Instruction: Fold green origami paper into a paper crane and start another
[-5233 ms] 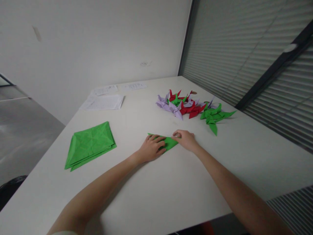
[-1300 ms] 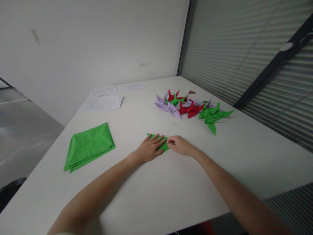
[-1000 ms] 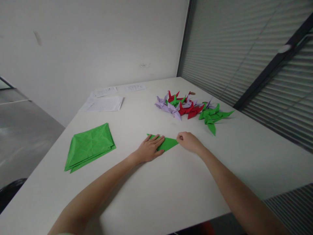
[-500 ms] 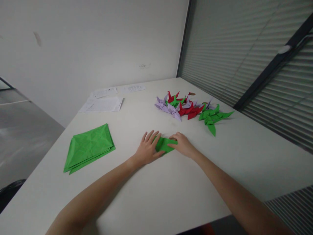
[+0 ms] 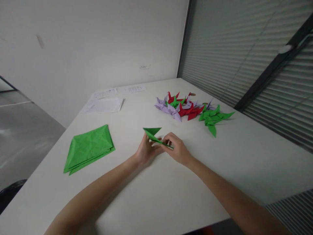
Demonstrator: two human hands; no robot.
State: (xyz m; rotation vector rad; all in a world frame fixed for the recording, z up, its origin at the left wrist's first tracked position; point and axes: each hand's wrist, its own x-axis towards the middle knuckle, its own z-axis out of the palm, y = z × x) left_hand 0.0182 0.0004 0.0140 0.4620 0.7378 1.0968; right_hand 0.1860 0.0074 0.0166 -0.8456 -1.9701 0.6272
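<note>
A folded piece of green paper point(image 5: 153, 133) is raised off the white table point(image 5: 156, 189), with a pointed flap standing open at its left end. My right hand point(image 5: 176, 148) pinches its right end between thumb and fingers. Under and behind the left part of the paper is my left hand point(image 5: 146, 150), its fingers partly hidden and supporting the paper. To the left lies a stack of creased green sheets point(image 5: 90, 147). Beyond my hands, folded paper figures in red point(image 5: 192, 111), lilac point(image 5: 174, 111) and green point(image 5: 210, 117) are grouped together.
White printed sheets point(image 5: 105, 105) lie at the table's back left, near the wall point(image 5: 110, 42). A window with blinds point(image 5: 220, 58) runs along the right side. Something black point(image 5: 11, 194) shows at the far left edge.
The green paper has been lifted from the table and tilted, and a flap now stands open. My left hand has turned from lying on the paper to supporting it from beneath.
</note>
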